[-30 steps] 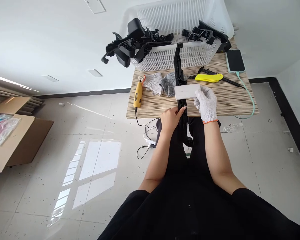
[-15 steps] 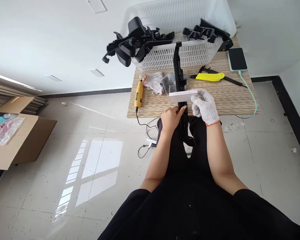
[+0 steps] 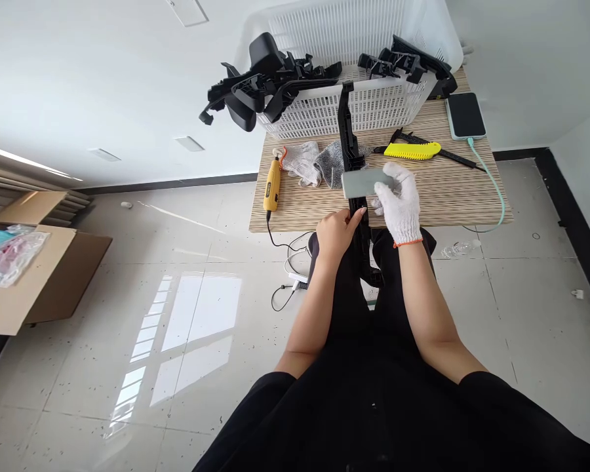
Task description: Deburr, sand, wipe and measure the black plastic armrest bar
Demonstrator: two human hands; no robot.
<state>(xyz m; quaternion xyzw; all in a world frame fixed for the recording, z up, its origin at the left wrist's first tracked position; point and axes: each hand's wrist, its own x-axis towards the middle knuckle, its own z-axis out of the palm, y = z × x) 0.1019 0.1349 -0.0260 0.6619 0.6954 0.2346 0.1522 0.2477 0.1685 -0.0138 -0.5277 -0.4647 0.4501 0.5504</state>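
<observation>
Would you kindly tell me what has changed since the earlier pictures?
The flat two-toned rectangular block, held in the white-gloved right hand, has been turned: its whitish face showed before, and a grey-green face shows now. Nothing was grasped or released. The bare left hand still grips the long black plastic part; the yellow corded power tool lies as before.

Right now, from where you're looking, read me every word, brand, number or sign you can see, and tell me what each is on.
None can be read.
Yellow corded power tool: dark label, too small to read.
Black caliper: any markings too small to read.
Grey-green rectangular block in the white-gloved right hand: no lettering visible.
</observation>
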